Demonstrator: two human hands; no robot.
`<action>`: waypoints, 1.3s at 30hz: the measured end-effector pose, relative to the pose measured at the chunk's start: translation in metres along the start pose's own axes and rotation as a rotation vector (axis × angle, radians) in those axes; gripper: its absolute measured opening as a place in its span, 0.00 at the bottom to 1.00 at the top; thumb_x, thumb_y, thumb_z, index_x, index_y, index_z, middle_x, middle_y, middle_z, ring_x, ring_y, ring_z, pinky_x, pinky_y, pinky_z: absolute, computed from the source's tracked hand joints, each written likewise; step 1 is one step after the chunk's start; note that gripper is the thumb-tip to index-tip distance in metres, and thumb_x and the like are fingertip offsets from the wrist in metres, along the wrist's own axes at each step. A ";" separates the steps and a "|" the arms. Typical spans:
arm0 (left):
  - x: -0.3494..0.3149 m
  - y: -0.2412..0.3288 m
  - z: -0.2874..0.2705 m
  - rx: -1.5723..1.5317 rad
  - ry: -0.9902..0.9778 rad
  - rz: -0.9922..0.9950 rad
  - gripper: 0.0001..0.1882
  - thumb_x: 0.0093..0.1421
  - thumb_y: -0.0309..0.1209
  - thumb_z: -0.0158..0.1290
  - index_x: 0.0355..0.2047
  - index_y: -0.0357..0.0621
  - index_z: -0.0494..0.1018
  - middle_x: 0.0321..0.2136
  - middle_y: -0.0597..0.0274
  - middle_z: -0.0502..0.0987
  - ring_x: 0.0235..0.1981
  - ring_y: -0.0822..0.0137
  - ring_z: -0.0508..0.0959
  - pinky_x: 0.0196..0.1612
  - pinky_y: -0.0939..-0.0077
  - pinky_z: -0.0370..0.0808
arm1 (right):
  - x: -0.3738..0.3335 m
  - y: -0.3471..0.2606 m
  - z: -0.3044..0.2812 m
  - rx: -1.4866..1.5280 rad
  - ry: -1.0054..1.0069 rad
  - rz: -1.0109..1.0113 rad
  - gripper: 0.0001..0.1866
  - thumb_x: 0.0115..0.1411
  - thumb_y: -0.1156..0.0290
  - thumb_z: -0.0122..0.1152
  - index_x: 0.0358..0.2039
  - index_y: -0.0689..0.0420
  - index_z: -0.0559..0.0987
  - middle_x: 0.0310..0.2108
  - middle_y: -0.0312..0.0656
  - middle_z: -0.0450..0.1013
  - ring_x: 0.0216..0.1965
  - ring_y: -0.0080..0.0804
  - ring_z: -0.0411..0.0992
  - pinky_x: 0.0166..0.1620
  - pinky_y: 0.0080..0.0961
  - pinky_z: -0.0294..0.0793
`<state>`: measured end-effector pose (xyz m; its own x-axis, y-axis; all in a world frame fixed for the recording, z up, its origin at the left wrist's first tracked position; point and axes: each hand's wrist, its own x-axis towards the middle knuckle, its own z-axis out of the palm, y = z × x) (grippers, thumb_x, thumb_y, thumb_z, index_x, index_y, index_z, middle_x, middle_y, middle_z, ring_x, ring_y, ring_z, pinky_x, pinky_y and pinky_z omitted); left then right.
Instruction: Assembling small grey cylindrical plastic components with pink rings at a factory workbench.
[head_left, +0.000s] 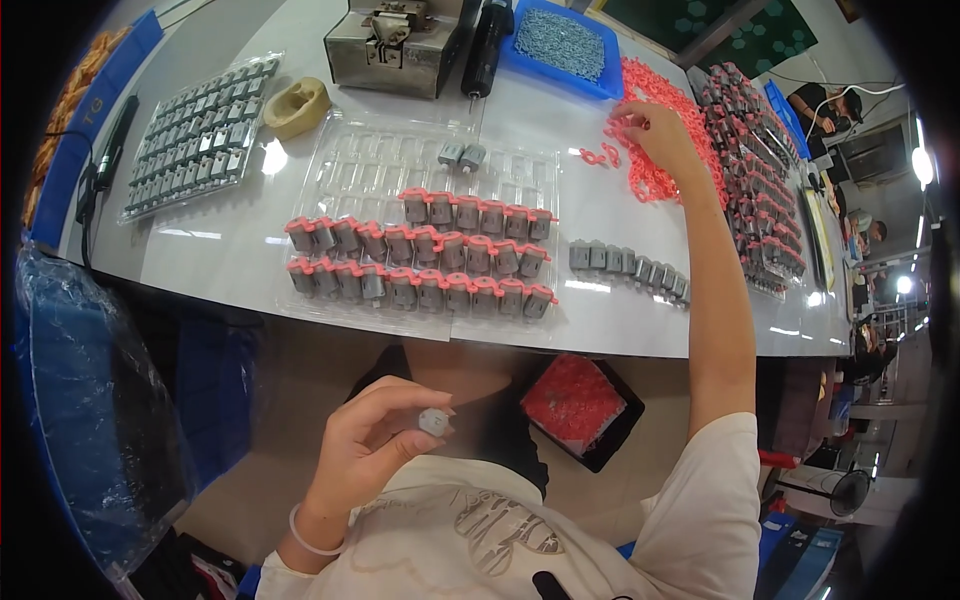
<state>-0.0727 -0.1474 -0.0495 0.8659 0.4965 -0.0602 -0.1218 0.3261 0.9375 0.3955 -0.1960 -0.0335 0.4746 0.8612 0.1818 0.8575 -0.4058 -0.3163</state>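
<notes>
Pinched between the fingertips of my left hand (372,440), in front of my lap, is a small grey motor (433,422) seen end-on. My right hand (652,130) reaches far over the table to a heap of red plastic clips (660,80). Its fingers are curled together at the heap's near left edge, and whatever they hold is too small to make out. A few loose red clips (598,156) lie just left of it. In the middle stands a clear plastic tray (335,160) with rows of grey motors (430,290) wearing red clips. Two bare motors (462,156) rest higher up in it.
A row of bare motors (630,265) lies right of the tray. Behind are a metal fixture (395,50), a black electric screwdriver (488,50) and a blue bin of screws (560,45). Another motor tray (200,135), a tape roll (297,108) and stacked clipped motors (750,180) flank these.
</notes>
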 end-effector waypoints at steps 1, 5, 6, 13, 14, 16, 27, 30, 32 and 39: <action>0.000 0.000 -0.001 0.000 -0.006 0.017 0.14 0.54 0.24 0.57 0.41 0.32 0.72 0.35 0.54 0.71 0.34 0.64 0.78 0.35 0.77 0.78 | 0.000 -0.003 0.000 0.001 -0.003 -0.002 0.13 0.46 0.74 0.61 0.36 0.58 0.79 0.29 0.44 0.74 0.29 0.29 0.68 0.35 0.23 0.67; 0.001 0.003 -0.002 0.004 -0.002 -0.002 0.15 0.54 0.25 0.57 0.41 0.32 0.71 0.36 0.54 0.71 0.34 0.64 0.78 0.35 0.77 0.78 | -0.002 -0.004 -0.006 -0.216 0.223 -0.138 0.11 0.47 0.74 0.61 0.34 0.59 0.79 0.28 0.43 0.73 0.31 0.28 0.68 0.37 0.22 0.66; 0.001 0.004 -0.002 0.003 0.008 0.007 0.15 0.54 0.26 0.57 0.41 0.32 0.71 0.36 0.54 0.71 0.34 0.64 0.77 0.35 0.77 0.78 | -0.003 -0.002 -0.009 -0.274 0.310 -0.215 0.10 0.48 0.74 0.61 0.33 0.60 0.79 0.28 0.42 0.73 0.32 0.26 0.67 0.38 0.21 0.65; 0.004 0.002 0.000 -0.025 0.051 0.082 0.16 0.56 0.31 0.56 0.42 0.33 0.71 0.36 0.55 0.70 0.34 0.64 0.77 0.33 0.78 0.77 | -0.010 -0.012 -0.032 0.200 0.287 0.204 0.08 0.52 0.71 0.62 0.32 0.61 0.79 0.28 0.34 0.73 0.29 0.18 0.66 0.36 0.16 0.65; 0.005 0.003 0.001 -0.024 0.059 0.080 0.16 0.56 0.31 0.56 0.42 0.33 0.71 0.36 0.55 0.70 0.34 0.64 0.77 0.33 0.78 0.77 | -0.012 -0.017 -0.034 0.204 0.282 0.201 0.08 0.52 0.71 0.62 0.32 0.61 0.79 0.28 0.34 0.73 0.29 0.18 0.66 0.36 0.16 0.65; 0.005 0.005 0.004 -0.035 0.037 0.099 0.17 0.56 0.32 0.56 0.42 0.33 0.71 0.36 0.54 0.69 0.34 0.64 0.77 0.33 0.78 0.77 | -0.024 -0.029 -0.041 0.188 0.323 0.283 0.09 0.53 0.72 0.62 0.34 0.61 0.78 0.30 0.35 0.73 0.29 0.18 0.67 0.36 0.15 0.66; 0.009 0.001 0.016 -0.145 0.029 0.066 0.18 0.52 0.26 0.59 0.43 0.32 0.70 0.33 0.53 0.74 0.32 0.62 0.78 0.33 0.78 0.78 | -0.074 -0.064 -0.029 0.622 0.220 0.277 0.11 0.55 0.71 0.61 0.37 0.63 0.78 0.30 0.35 0.75 0.30 0.19 0.69 0.36 0.16 0.68; 0.011 0.007 0.021 -0.211 -0.011 0.027 0.17 0.53 0.24 0.58 0.43 0.31 0.70 0.33 0.51 0.74 0.33 0.62 0.79 0.33 0.77 0.79 | -0.059 -0.016 -0.033 0.071 0.363 0.253 0.13 0.52 0.73 0.60 0.38 0.63 0.77 0.25 0.41 0.75 0.25 0.24 0.71 0.31 0.21 0.69; 0.009 0.005 0.020 -0.175 -0.027 0.056 0.17 0.53 0.24 0.58 0.42 0.31 0.70 0.34 0.51 0.74 0.33 0.62 0.79 0.33 0.77 0.79 | -0.062 0.015 -0.024 -0.063 0.299 0.280 0.13 0.51 0.73 0.60 0.38 0.61 0.77 0.27 0.42 0.75 0.26 0.27 0.71 0.33 0.22 0.70; 0.003 -0.007 0.013 -0.114 0.032 0.066 0.16 0.53 0.24 0.58 0.41 0.31 0.71 0.34 0.52 0.73 0.33 0.62 0.78 0.34 0.76 0.79 | -0.058 -0.045 -0.003 -0.099 0.272 -0.048 0.13 0.49 0.74 0.60 0.38 0.58 0.78 0.34 0.43 0.75 0.33 0.29 0.71 0.38 0.23 0.70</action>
<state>-0.0627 -0.1584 -0.0519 0.8384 0.5449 -0.0126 -0.2338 0.3805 0.8948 0.3298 -0.2281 -0.0269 0.4571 0.7721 0.4415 0.8893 -0.4058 -0.2109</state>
